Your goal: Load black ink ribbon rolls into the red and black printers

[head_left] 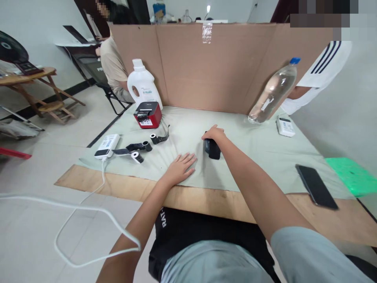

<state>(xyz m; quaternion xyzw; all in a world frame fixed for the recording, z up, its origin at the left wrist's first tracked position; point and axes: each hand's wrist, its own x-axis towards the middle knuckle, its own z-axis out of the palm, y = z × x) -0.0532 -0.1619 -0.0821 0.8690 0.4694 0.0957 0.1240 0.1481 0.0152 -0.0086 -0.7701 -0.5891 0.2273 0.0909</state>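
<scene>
My left hand (pixel 180 169) lies flat on the pale green cloth (pixel 188 122), fingers spread, with nothing in it. My right hand (pixel 216 134) is over a small black object with a wide dark band (pixel 212 150), its fingers curled around the far side. The hand hides much of that object, so its exact kind cannot be made out. Left of my hands are several small rolls, among them a black-and-white roll (pixel 137 157) and a roll with a loose dark strip (pixel 160 137). Behind them sits a red and black box-shaped device (pixel 148 115).
A white jug (pixel 144 86) and a tilted clear bottle (pixel 273 94) lean near the cardboard screen (pixel 212 67). A white power bank (pixel 107 146) trails a white cable (pixel 103 173). To the right are another white box (pixel 285 126) and a black phone (pixel 316 186). Two people sit beyond.
</scene>
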